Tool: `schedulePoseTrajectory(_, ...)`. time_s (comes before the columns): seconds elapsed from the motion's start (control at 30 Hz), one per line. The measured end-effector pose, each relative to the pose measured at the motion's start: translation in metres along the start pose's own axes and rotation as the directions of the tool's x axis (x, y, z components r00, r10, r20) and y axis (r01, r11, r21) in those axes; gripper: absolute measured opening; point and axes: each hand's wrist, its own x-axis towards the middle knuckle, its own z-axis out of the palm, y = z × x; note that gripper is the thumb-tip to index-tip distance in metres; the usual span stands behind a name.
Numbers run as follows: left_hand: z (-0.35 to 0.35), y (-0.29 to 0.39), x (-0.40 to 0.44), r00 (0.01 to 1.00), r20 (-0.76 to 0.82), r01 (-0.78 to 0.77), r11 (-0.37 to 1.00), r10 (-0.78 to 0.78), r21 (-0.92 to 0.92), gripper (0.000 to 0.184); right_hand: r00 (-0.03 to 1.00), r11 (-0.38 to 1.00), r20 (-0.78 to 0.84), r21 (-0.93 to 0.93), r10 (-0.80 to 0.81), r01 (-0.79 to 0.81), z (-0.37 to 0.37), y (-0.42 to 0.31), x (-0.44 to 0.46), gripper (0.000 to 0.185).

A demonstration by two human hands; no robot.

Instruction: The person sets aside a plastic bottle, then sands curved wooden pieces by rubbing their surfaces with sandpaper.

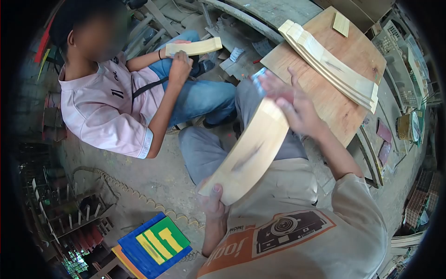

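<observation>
A curved, pale wooden piece (248, 156) with a dark streak lies slantwise over my lap. Its lower end is gripped by my left hand (214, 197), the thumb on its face. My right hand (290, 104) is at the upper end, blurred, with a blue and white item (260, 80) at its fingers; whether it also grips the wood is unclear. To the right, several similar curved pieces (332, 65) are stacked on a plywood board (346, 123), beside a small wooden block (341, 24).
At the left a seated person (111, 102) holds another curved wooden piece (197, 47). Blue, green and yellow panels (155, 244) and a coiled hose (134, 191) lie on the floor. A tin (409, 126) and crates (395, 42) stand at the right.
</observation>
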Motion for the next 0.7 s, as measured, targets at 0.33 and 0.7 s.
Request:
schedulePoseTrajectory(0.33,-0.006,-0.005,-0.006,1.0,-0.009,-0.019,0.991,0.018,-0.13,0.044,0.998,0.988,0.001,0.139,0.06,-0.059,-0.014,0.01,0.008,0.038)
schedulePoseTrajectory(0.7,-0.02,-0.013,-0.005,0.998,0.002,-0.058,0.984,0.059,-0.166,0.04,0.996,0.971,-0.091,0.238,0.018,0.004,-0.009,-0.004,0.01,0.036)
